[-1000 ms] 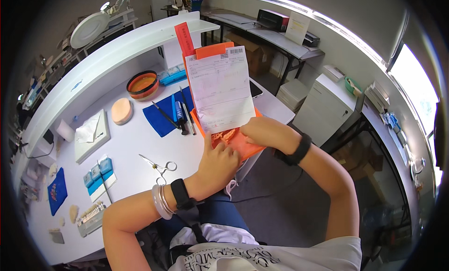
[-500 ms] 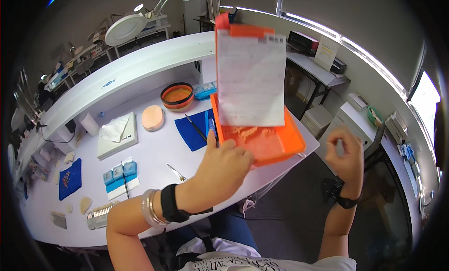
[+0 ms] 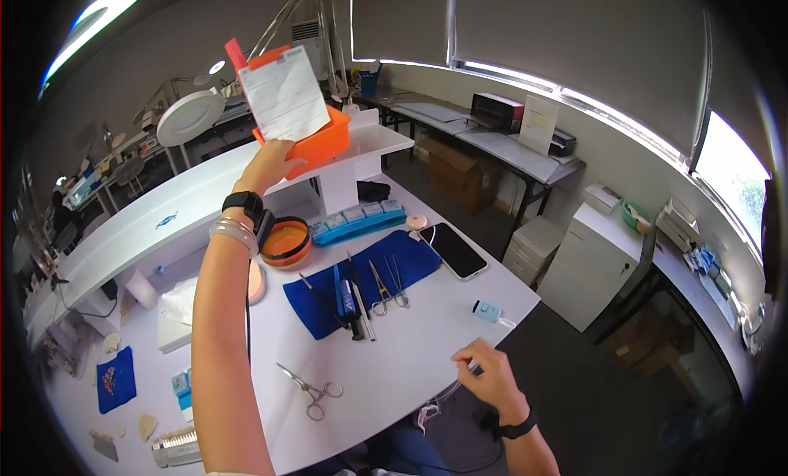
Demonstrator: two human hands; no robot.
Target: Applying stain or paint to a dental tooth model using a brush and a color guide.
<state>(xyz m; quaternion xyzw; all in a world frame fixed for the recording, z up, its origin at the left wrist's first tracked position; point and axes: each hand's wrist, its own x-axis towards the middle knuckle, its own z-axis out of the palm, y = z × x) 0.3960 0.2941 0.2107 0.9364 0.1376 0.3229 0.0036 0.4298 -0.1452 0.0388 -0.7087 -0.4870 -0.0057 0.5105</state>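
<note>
Orange tray (image 3: 327, 141) bearing paper slip (image 3: 287, 94): lies at the raised shelf (image 3: 382, 139) on the counter's (image 3: 427, 320) far side, contact and long axis unclear. Left hand (image 3: 269, 166), the nearer, grips its near side; right hand (image 3: 491, 382), well apart, curls loosely off the counter's near edge, contents indiscernible.

Left hand (image 3: 268, 162): bare; wrist fitted with a broad matte-black band (image 3: 244, 201), to which a dark, rounded block is attached. Alongside it, on the elbow side, sit slim, pale, glossy bangles (image 3: 233, 232). Left forearm (image 3: 220, 353) bare; a sliver of whitish cloth (image 3: 226, 473) shows at its lower end, garment type indeterminable. Right hand (image 3: 492, 379): bare; wrist carries a plain black strap (image 3: 519, 427). Right forearm (image 3: 532, 458) bare. Dark blue trousers (image 3: 402, 450) are partly visible below the counter's (image 3: 394, 386) near edge.
</note>
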